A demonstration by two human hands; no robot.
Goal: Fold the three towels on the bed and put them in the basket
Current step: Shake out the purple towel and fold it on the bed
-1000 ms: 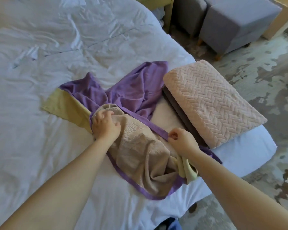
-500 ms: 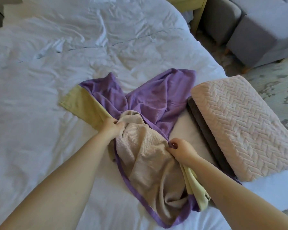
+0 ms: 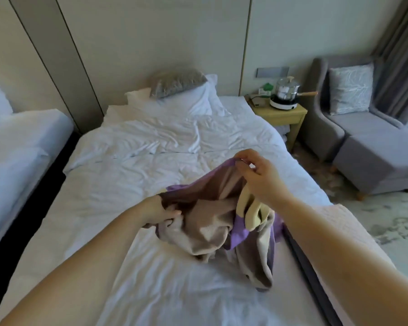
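The beige towel with the purple border [image 3: 212,229], a moment ago crumpled on the bed [image 3: 151,142], now hangs lifted below the right hand [image 3: 260,178], which pinches its raised edge, while the left hand [image 3: 159,214] grips the lower edge, so I judge the first folding is only starting.

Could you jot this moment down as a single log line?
left hand: grips beige-and-purple terry towel | right hand: pinches its purple edge, raised | white bed: beneath

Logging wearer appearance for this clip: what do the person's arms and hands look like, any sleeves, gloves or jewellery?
Both are bare. The left hand and right hand wear no gloves, and no ring, watch or bracelet shows. The left forearm and right forearm are uncovered to the frame edge; no sleeve is in view.
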